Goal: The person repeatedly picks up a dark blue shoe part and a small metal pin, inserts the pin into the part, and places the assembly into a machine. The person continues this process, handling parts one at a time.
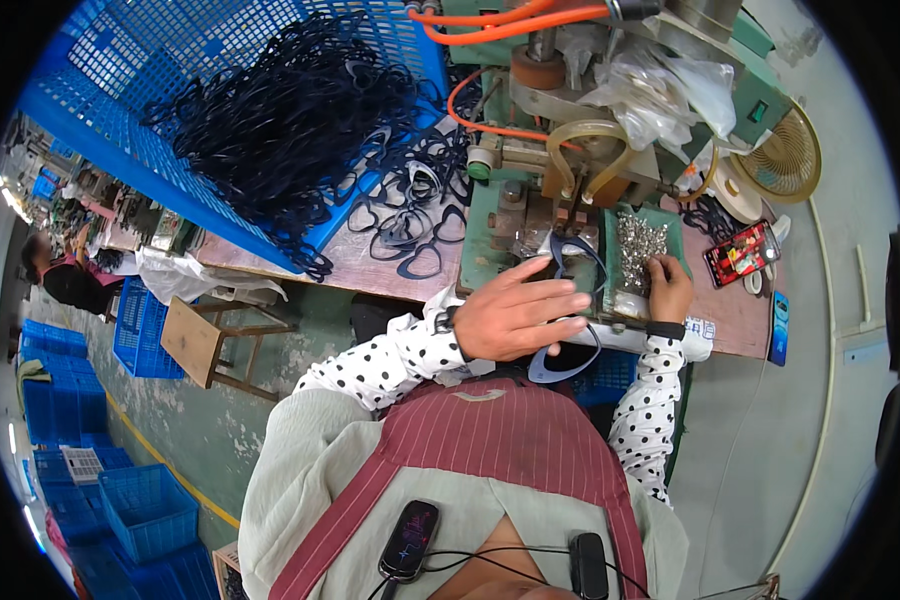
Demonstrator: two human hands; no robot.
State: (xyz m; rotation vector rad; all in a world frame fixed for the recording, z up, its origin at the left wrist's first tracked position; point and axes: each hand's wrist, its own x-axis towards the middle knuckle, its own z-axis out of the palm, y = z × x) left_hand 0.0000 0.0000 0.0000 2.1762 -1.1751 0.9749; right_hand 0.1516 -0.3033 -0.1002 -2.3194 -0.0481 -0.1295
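Observation:
My left hand (pixel 518 312) has its fingers stretched across a dark blue glasses frame (pixel 598 268), holding it in front of the machine. One rim of this frame reaches up to the machine's working point, and the other, a paler rim, hangs below my fingers. My right hand (pixel 670 292) is at the right edge of a green tray (pixel 675 225) full of small shiny metal parts (pixel 638 245). Its fingertips are bent together among the parts; whatever they pinch is too small to make out.
A large blue basket (pixel 80 130) piled with dark glasses frames (pixel 270 120) stands at the far left, with loose frames (pixel 410 225) beside it. The green machine (pixel 482 235) has orange hoses (pixel 515 22). To the right are a phone (pixel 742 255) and a fan (pixel 785 150).

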